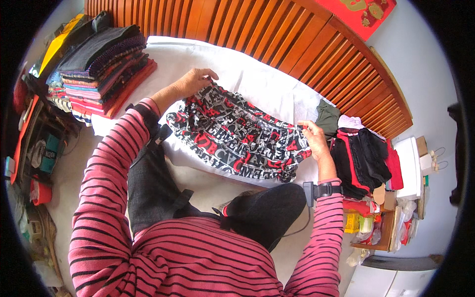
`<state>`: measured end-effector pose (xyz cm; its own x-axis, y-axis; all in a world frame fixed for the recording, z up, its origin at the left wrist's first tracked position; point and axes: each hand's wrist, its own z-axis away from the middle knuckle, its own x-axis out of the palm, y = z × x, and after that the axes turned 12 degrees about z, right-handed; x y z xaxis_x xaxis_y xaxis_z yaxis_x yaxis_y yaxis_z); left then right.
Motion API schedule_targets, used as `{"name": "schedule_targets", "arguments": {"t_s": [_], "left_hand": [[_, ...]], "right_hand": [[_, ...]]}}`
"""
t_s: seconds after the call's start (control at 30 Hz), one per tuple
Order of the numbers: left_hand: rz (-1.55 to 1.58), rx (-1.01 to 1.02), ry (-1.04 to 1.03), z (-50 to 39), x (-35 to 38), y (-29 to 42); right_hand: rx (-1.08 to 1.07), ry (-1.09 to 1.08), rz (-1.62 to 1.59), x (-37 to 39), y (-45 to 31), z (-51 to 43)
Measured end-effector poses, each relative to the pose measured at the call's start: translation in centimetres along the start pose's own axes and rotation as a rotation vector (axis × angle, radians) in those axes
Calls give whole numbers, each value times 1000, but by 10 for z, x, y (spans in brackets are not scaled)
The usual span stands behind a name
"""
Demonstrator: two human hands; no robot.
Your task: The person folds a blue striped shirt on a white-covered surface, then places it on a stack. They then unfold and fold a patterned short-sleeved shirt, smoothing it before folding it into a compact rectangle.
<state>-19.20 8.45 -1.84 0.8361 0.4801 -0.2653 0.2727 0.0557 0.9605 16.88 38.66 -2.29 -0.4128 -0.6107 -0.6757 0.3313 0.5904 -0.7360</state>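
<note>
An elastic-waisted garment [241,137], printed all over with black, white and red letters, is stretched out in front of me. Its gathered waistband lies along the far side, and the lower edge hangs towards my knees. My left hand [195,82] grips the left end of the waistband between thumb and fingers. At the opposite end, my right hand [315,139] pinches the waistband's right corner. Beneath the garment is a bed or low platform covered with a white sheet [222,59]. Whether the garment is shorts or a skirt cannot be made out.
A tall stack of folded clothes [104,70] stands on the left. To the right are a dark green cloth [327,118] and a pile of black and red clothes [360,159]. A slatted wooden headboard [259,33] curves behind the sheet. Shelves [384,237] hold bags at lower right.
</note>
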Motion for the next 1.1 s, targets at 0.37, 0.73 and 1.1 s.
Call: {"name": "schedule_targets", "arguments": {"t_s": [0.37, 0.73, 1.1], "left_hand": [[-242, 54, 31, -16, 17, -44], [-619, 114, -206, -24, 26, -71], [-648, 69, -319, -30, 32, -67]], "right_hand": [[60, 28, 79, 27, 35, -22], [43, -92, 493, 36, 35, -33], [39, -298, 692, 49, 25, -41]]}}
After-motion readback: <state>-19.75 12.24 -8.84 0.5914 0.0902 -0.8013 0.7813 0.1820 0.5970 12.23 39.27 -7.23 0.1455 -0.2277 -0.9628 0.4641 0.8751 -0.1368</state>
